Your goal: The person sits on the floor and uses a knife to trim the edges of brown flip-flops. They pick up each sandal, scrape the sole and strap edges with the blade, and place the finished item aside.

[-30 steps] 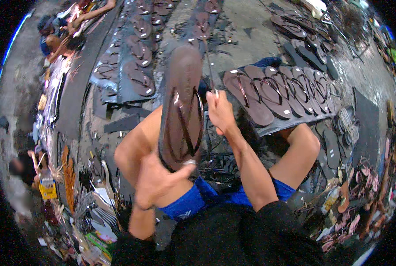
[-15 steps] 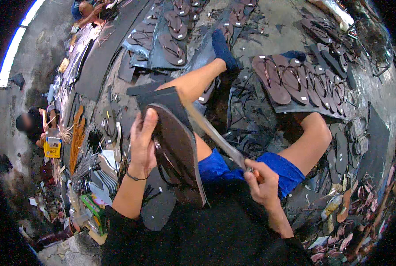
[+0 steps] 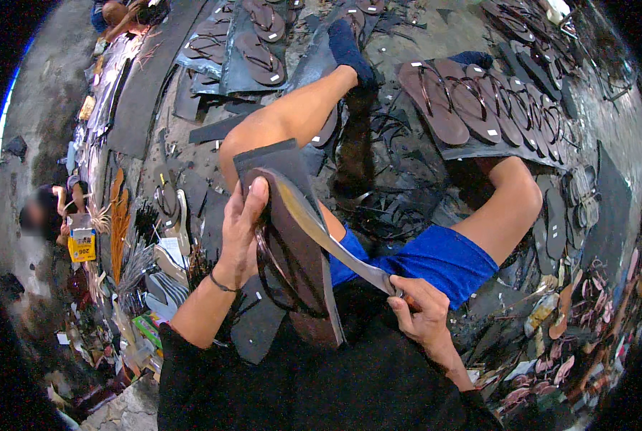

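My left hand [image 3: 240, 233] grips a dark brown flip-flop sandal [image 3: 301, 267] by its upper edge and holds it upright against my lap. My right hand [image 3: 423, 314] is closed round the handle of a long knife [image 3: 328, 233]. The blade slants up to the left and lies along the sandal's edge near my left thumb. Beneath the sandal rests a dark rubber sheet piece [image 3: 267, 154] on my left knee [image 3: 245, 140]. My legs in blue shorts [image 3: 436, 255] stretch out ahead.
A row of brown sandals [image 3: 479, 104] lies on a dark sheet at the upper right. More soles on sheets [image 3: 253, 43] lie at the top. Black rubber offcuts [image 3: 396, 187] litter the floor between my legs. Another person [image 3: 44, 215] sits at the left.
The sandal and my left hand have shifted slightly right and up. My right hand has drawn the knife further down to the right along the sandal's edge. The view has tilted a little.
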The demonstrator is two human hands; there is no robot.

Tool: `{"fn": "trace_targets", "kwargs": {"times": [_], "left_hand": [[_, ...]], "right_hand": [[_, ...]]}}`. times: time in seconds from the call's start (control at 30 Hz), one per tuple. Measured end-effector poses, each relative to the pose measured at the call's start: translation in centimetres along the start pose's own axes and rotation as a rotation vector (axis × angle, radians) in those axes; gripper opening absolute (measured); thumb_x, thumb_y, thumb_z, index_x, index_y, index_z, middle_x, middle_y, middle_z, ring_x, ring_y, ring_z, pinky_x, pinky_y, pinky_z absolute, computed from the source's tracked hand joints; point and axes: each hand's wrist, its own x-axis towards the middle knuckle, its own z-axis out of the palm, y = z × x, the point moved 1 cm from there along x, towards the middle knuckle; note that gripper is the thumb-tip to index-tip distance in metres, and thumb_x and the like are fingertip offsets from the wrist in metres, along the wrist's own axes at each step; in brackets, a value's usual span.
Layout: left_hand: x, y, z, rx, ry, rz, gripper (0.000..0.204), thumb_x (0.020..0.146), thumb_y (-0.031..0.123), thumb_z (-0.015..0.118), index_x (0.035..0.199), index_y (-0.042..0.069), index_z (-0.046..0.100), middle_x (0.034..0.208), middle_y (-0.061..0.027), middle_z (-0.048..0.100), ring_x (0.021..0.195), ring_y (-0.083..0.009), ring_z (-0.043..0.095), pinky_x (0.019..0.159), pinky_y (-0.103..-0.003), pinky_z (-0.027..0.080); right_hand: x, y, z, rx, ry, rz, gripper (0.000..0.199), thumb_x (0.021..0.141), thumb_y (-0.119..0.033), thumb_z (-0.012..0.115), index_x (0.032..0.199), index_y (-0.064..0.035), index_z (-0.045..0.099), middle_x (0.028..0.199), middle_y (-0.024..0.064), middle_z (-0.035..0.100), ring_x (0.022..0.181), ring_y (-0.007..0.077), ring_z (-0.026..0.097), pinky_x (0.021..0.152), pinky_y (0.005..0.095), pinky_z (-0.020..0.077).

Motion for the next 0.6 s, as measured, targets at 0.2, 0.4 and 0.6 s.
{"fn": "trace_targets", "kwargs": {"times": [0.2, 0.4, 0.6], "left_hand": [[0.4, -0.9, 0.2, 0.095, -0.162, 0.07, 0.034, 0.093, 0.014, 0.061, 0.123, 0.003, 0.048, 0.112, -0.0041, 0.059, 0.103, -0.0121, 0.057, 0.091, -0.027, 0.046], [0.6, -0.9, 1.9, 0.158, -0.399, 0.096, 0.036, 0.09, 0.014, 0.065, 0.121, 0.0, 0.05, 0.109, -0.0039, 0.058, 0.099, -0.0121, 0.054, 0.089, -0.028, 0.044], [0.5, -0.6, 3.5, 0.214, -0.475, 0.018, 0.038, 0.089, 0.015, 0.066, 0.12, 0.0, 0.051, 0.11, -0.0052, 0.059, 0.101, -0.0125, 0.055, 0.089, -0.029, 0.044]], "right_hand": [[5.2, -2.2, -2.4, -0.113, -0.035, -0.036, 0.028, 0.079, -0.015, 0.074, 0.105, -0.0068, 0.068, 0.085, 0.0111, 0.069, 0.071, 0.0244, 0.067, 0.063, 0.032, 0.0549], [10.5, -5.1, -4.2, -0.084, -0.136, -0.068, 0.025, 0.08, -0.01, 0.072, 0.104, -0.0049, 0.068, 0.067, 0.0111, 0.06, 0.053, 0.0189, 0.055, 0.05, 0.03, 0.0428], [13.6, -6.0, -5.4, -0.125, -0.202, -0.107, 0.023, 0.085, -0.025, 0.066, 0.097, -0.0065, 0.068, 0.071, 0.0153, 0.065, 0.062, 0.0325, 0.064, 0.057, 0.0411, 0.0512]]}}
